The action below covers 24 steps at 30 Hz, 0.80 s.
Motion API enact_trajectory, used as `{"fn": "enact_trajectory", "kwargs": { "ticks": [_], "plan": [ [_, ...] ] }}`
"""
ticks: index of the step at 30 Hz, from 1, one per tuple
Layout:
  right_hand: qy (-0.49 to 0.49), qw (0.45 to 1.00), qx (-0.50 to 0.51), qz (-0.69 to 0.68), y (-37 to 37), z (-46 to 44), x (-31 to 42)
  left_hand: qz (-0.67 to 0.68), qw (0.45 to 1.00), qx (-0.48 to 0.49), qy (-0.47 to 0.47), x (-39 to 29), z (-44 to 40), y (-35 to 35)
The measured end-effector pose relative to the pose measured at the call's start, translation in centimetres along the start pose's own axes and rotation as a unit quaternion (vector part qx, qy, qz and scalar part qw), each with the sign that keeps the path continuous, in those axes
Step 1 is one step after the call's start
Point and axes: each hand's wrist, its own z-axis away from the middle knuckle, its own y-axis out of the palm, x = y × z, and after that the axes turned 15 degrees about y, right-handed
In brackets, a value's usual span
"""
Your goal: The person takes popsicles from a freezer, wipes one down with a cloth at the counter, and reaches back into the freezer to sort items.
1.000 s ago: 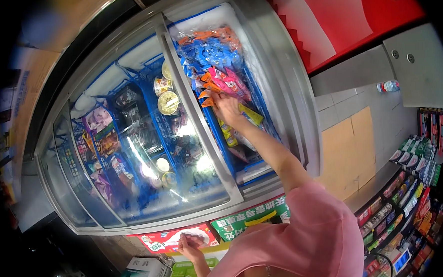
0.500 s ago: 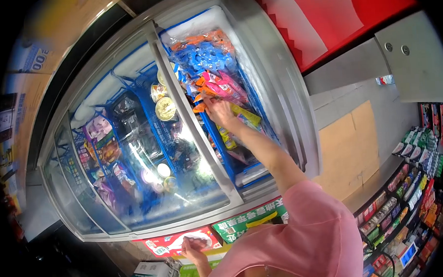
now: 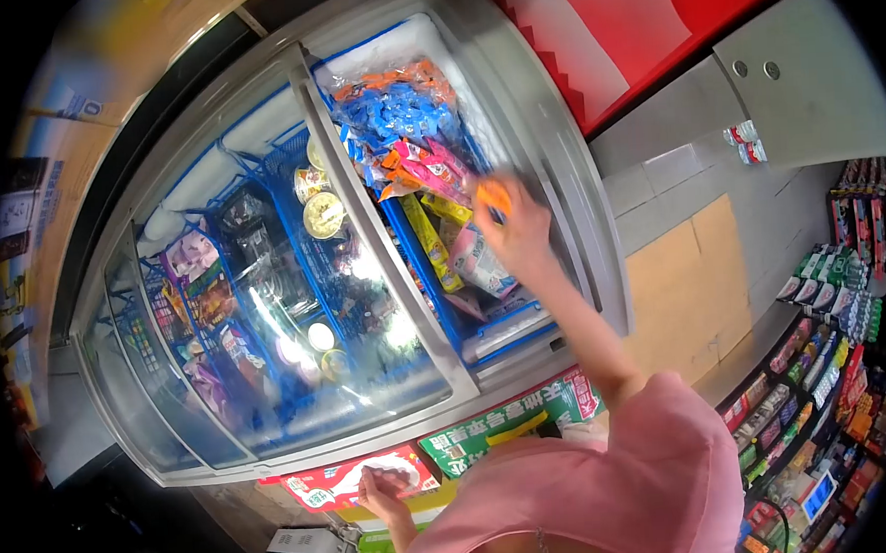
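Note:
My right hand (image 3: 517, 235) is closed around an orange packet (image 3: 496, 196), a small frozen-treat wrapper blurred by motion. It hangs over the right side of the open freezer basket. Just left of it lie pink packets (image 3: 435, 167). Below these are yellow packets (image 3: 428, 239) and a white printed packet (image 3: 482, 264). Farther back sit blue and orange packets (image 3: 399, 109). My left hand (image 3: 382, 495) is low in front of the freezer, by a red box (image 3: 319, 488), with its fingers curled in; whatever it may hold cannot be made out.
A sliding glass lid (image 3: 265, 316) covers the freezer's left part, with tubs (image 3: 324, 215) and baskets beneath. The metal rim (image 3: 591, 229) borders the right side. Shelves of small packaged goods (image 3: 800, 388) stand at the right. A green sign (image 3: 482, 440) lies along the freezer's front.
My right hand has lifted out of the basket and moved right with the orange packet, uncovering the yellow and white packets. The view has shifted slightly; my left hand stays low in front.

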Motion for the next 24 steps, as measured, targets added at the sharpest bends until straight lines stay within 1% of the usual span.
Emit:
{"fn": "enact_trajectory", "kwargs": {
  "ticks": [1,4,5,7,9,11,13,15,17,18,20,21,23,24],
  "plan": [
    [-0.018,0.999,-0.028,0.012,0.4,-1.7,-0.3,0.004,1.0,0.001,0.003,0.0,0.1,-0.1],
    [-0.013,0.999,-0.003,0.041,2.8,-5.9,-0.5,0.018,1.0,0.009,0.022,0.5,0.1,-0.4],
    [0.003,0.998,0.012,0.066,4.1,-6.8,-1.1,0.02,1.0,0.005,0.023,0.4,0.1,-0.4],
    [0.017,0.995,0.031,0.091,6.8,-8.0,-2.7,0.01,1.0,-0.002,0.018,0.4,0.2,-0.3],
    [0.052,0.99,0.054,0.123,9.2,-8.7,-4.4,0.017,1.0,-0.002,0.023,0.6,0.1,-0.4],
    [0.051,0.985,0.069,0.152,10.8,-9.5,-4.9,0.02,0.999,-0.003,0.025,1.0,0.0,-0.7],
    [0.038,0.98,0.063,0.186,11.7,-10.1,-5.2,0.036,0.999,0.012,0.032,1.1,-0.3,-0.8],
    [0.045,0.976,0.08,0.196,11.7,-9.8,-5.5,0.034,0.999,0.004,0.032,0.9,0.0,-0.5],
    [0.087,0.974,0.095,0.188,12.0,-8.8,-6.7,0.04,0.998,-0.028,0.045,1.7,-0.5,-0.9],
    [0.087,0.974,0.094,0.188,12.4,-8.8,-7.2,0.041,0.998,-0.028,0.045,1.9,-0.6,-1.2],
    [0.12,0.968,0.085,0.204,13.2,-8.9,-8.0,0.051,0.998,0.026,0.034,1.0,-0.2,-0.9],
    [0.123,0.966,0.09,0.207,13.5,-8.7,-8.6,0.047,0.998,0.023,0.03,1.0,0.0,-0.8],
    [0.127,0.964,0.1,0.21,13.5,-8.8,-9.0,0.04,0.999,-0.021,0.018,0.8,-0.1,-0.5],
    [0.127,0.964,0.1,0.209,13.6,-8.6,-9.2,0.033,0.999,-0.012,0.035,1.3,-0.3,-0.9]
  ]
}}
